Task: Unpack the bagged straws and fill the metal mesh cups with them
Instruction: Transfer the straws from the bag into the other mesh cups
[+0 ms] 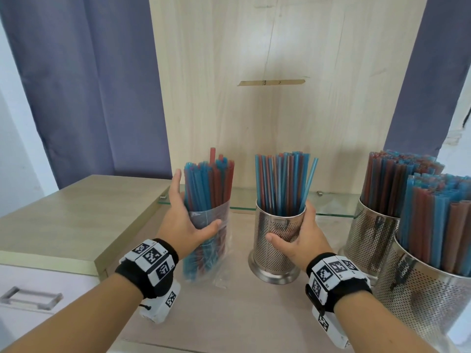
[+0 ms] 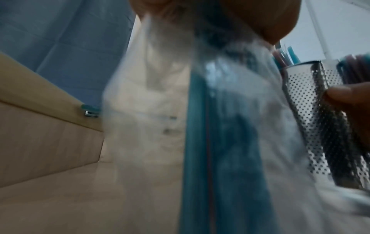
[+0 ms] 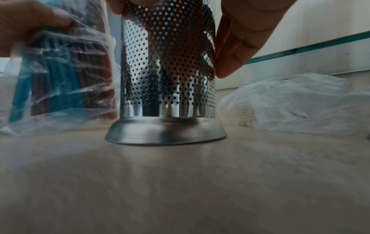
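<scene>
A clear plastic bag of blue and red straws [image 1: 207,225] stands upright on the counter, its top open and the straws sticking out. My left hand [image 1: 186,220] grips it around the middle, thumb in front. To its right stands a metal mesh cup [image 1: 277,240] partly filled with straws, and my right hand [image 1: 298,235] wraps around it, thumb on the front wall. In the right wrist view the cup [image 3: 168,71] stands on its flared base with the bag [image 3: 62,76] at its left. The left wrist view is filled by the blurred bag [image 2: 210,126].
Two more mesh cups [image 1: 372,235] [image 1: 420,299], packed with straws, stand at the right. A glass shelf [image 1: 242,200] runs behind the cups. An empty crumpled bag [image 3: 296,101] lies right of the held cup. A raised wooden ledge [image 1: 63,225] and drawer handle [image 1: 30,298] are at left.
</scene>
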`<state>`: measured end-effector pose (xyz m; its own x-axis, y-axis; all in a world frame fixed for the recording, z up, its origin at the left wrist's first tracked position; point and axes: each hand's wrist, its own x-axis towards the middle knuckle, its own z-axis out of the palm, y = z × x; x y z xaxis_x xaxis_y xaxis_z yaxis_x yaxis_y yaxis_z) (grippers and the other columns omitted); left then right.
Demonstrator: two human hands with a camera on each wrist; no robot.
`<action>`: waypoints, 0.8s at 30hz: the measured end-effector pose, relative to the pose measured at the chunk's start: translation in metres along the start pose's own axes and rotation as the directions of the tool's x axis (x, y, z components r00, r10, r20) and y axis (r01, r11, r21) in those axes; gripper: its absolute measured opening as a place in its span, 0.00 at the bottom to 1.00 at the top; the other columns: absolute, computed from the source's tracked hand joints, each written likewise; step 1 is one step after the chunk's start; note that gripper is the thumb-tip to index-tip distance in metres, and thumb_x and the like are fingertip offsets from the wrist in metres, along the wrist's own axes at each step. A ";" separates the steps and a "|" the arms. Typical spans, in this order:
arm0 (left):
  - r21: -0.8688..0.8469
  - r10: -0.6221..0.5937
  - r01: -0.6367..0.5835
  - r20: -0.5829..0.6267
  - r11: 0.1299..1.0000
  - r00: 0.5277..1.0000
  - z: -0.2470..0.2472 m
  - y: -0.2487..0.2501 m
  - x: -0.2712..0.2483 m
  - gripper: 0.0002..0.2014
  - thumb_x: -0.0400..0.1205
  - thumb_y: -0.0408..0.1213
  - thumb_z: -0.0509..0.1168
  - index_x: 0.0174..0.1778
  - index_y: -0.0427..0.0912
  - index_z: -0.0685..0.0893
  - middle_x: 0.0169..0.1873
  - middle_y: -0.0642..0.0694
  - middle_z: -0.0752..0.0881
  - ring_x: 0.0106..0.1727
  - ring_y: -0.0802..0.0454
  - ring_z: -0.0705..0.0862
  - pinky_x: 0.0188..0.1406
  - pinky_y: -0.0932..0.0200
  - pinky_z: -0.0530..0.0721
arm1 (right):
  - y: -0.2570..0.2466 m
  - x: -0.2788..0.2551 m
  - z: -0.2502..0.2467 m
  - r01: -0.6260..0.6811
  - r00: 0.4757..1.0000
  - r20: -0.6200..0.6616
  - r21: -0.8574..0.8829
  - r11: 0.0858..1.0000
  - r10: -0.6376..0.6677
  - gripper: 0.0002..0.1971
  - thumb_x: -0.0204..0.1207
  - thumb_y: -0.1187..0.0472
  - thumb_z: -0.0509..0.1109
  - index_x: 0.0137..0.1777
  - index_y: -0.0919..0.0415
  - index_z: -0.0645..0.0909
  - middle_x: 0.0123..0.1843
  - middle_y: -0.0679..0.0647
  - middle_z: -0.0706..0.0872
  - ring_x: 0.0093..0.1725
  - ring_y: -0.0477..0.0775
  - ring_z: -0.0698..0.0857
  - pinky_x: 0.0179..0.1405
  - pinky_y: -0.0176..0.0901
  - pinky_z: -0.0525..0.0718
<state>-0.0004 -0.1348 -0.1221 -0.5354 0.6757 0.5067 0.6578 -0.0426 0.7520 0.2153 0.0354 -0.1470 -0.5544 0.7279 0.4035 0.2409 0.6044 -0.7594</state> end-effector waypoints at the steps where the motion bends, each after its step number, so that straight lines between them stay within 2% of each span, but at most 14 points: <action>1: 0.020 0.005 -0.006 0.016 1.000 1.000 0.001 -0.001 -0.002 0.67 0.69 0.40 0.82 0.81 0.63 0.29 0.66 0.68 0.70 0.66 0.73 0.74 0.69 0.67 0.71 | 0.000 0.000 0.000 -0.001 1.000 0.001 0.002 1.000 0.001 0.57 0.61 0.44 0.85 0.82 0.44 0.49 0.73 0.43 0.75 0.68 0.45 0.77 0.66 0.39 0.74; 3: 0.064 -0.008 0.005 0.047 0.998 0.999 0.003 -0.006 -0.007 0.67 0.68 0.42 0.82 0.81 0.64 0.29 0.66 0.70 0.68 0.65 0.76 0.73 0.69 0.69 0.70 | 0.000 0.000 0.000 0.001 1.000 0.001 0.002 1.000 -0.001 0.57 0.61 0.45 0.85 0.82 0.44 0.50 0.73 0.43 0.75 0.68 0.45 0.77 0.67 0.40 0.75; 7: 0.154 -0.039 0.031 0.047 0.988 0.998 0.005 -0.009 -0.007 0.65 0.68 0.48 0.82 0.82 0.61 0.32 0.76 0.54 0.68 0.75 0.57 0.72 0.74 0.58 0.71 | -0.003 -0.001 -0.001 -0.025 1.000 0.002 -0.021 0.999 0.025 0.56 0.61 0.45 0.85 0.82 0.43 0.49 0.74 0.45 0.76 0.69 0.49 0.78 0.68 0.45 0.78; 10: 0.195 -0.068 0.060 0.032 0.979 0.997 0.006 -0.009 -0.005 0.65 0.68 0.50 0.81 0.83 0.60 0.33 0.80 0.48 0.67 0.78 0.50 0.72 0.73 0.56 0.71 | -0.005 -0.001 -0.001 -0.054 0.998 -0.015 -0.067 0.996 0.053 0.57 0.62 0.43 0.84 0.83 0.44 0.48 0.75 0.47 0.77 0.69 0.54 0.80 0.69 0.53 0.81; 12: 0.221 -0.085 0.078 0.022 0.972 0.996 0.006 -0.008 -0.006 0.65 0.69 0.52 0.80 0.82 0.62 0.30 0.80 0.45 0.68 0.76 0.47 0.74 0.73 0.53 0.73 | -0.006 -0.002 0.000 -0.066 0.998 -0.025 -0.074 0.995 0.065 0.58 0.62 0.42 0.83 0.84 0.43 0.46 0.76 0.48 0.76 0.71 0.54 0.79 0.70 0.53 0.79; 14: 0.244 -0.101 0.090 0.033 0.965 0.994 0.006 -0.006 -0.007 0.64 0.71 0.53 0.79 0.81 0.61 0.28 0.78 0.43 0.72 0.72 0.45 0.79 0.70 0.51 0.76 | -0.009 -0.003 -0.002 -0.059 0.997 -0.042 -0.056 0.997 0.057 0.60 0.63 0.44 0.84 0.84 0.43 0.43 0.80 0.49 0.72 0.75 0.53 0.75 0.73 0.48 0.74; 16: 0.239 -0.105 0.088 0.060 0.967 0.993 0.005 -0.004 -0.009 0.63 0.73 0.51 0.77 0.82 0.59 0.28 0.77 0.42 0.73 0.71 0.44 0.79 0.69 0.53 0.75 | -0.019 -0.005 -0.007 0.004 0.988 -0.150 -0.173 0.985 -0.030 0.63 0.61 0.44 0.84 0.85 0.46 0.42 0.83 0.54 0.65 0.79 0.55 0.69 0.75 0.48 0.67; 17: 0.222 -0.093 0.075 0.070 0.972 0.993 0.005 -0.004 -0.009 0.62 0.73 0.51 0.78 0.82 0.59 0.29 0.77 0.43 0.73 0.72 0.45 0.78 0.69 0.55 0.75 | -0.028 -0.007 -0.009 0.055 0.966 -0.227 -0.292 0.955 -0.126 0.62 0.60 0.42 0.84 0.85 0.50 0.44 0.82 0.58 0.64 0.80 0.58 0.67 0.77 0.52 0.65; 19: 0.154 -0.046 0.035 0.065 0.988 0.997 0.006 -0.005 -0.009 0.62 0.72 0.50 0.79 0.82 0.63 0.31 0.75 0.47 0.73 0.72 0.48 0.78 0.67 0.57 0.74 | -0.050 -0.013 -0.008 0.225 0.858 -0.315 -0.480 0.848 -0.406 0.56 0.61 0.39 0.81 0.82 0.57 0.53 0.80 0.65 0.66 0.78 0.63 0.66 0.78 0.61 0.65; 21: 0.042 0.000 -0.001 0.028 0.999 1.000 0.006 -0.009 -0.008 0.61 0.70 0.49 0.80 0.78 0.74 0.33 0.74 0.55 0.72 0.74 0.54 0.76 0.70 0.60 0.73 | -0.074 -0.015 -0.005 0.442 0.740 -0.258 -0.509 0.739 -0.621 0.48 0.65 0.40 0.75 0.80 0.60 0.58 0.77 0.65 0.68 0.76 0.62 0.66 0.80 0.53 0.62; 22: -0.013 0.010 -0.010 0.017 1.000 1.000 0.007 -0.011 -0.008 0.61 0.69 0.48 0.81 0.75 0.78 0.33 0.74 0.58 0.71 0.74 0.56 0.75 0.72 0.58 0.73 | -0.084 -0.014 -0.001 0.525 0.718 -0.209 -0.465 0.713 -0.664 0.46 0.67 0.42 0.73 0.80 0.60 0.58 0.77 0.62 0.68 0.77 0.59 0.66 0.80 0.48 0.60; 23: -0.052 0.018 -0.017 0.021 0.999 1.000 0.008 -0.012 -0.008 0.61 0.68 0.49 0.82 0.73 0.80 0.34 0.75 0.57 0.71 0.74 0.57 0.76 0.74 0.54 0.74 | -0.094 -0.013 0.003 0.566 0.735 -0.165 -0.385 0.729 -0.658 0.45 0.69 0.44 0.73 0.81 0.60 0.57 0.78 0.58 0.66 0.78 0.56 0.66 0.81 0.45 0.61; 24: -0.070 0.026 -0.023 0.044 0.997 0.999 0.009 -0.014 -0.008 0.62 0.67 0.50 0.82 0.75 0.79 0.35 0.76 0.56 0.72 0.74 0.56 0.76 0.74 0.49 0.76 | -0.103 -0.011 0.007 0.558 0.786 -0.122 -0.281 0.781 -0.606 0.46 0.70 0.46 0.74 0.83 0.58 0.55 0.79 0.55 0.65 0.79 0.52 0.66 0.80 0.44 0.63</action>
<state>-0.0006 -0.1332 -0.1402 -0.4941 0.7062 0.5071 0.6310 -0.1099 0.7679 0.1907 -0.0370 -0.0767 -0.4843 0.2459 0.8396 0.1024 0.9690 -0.2248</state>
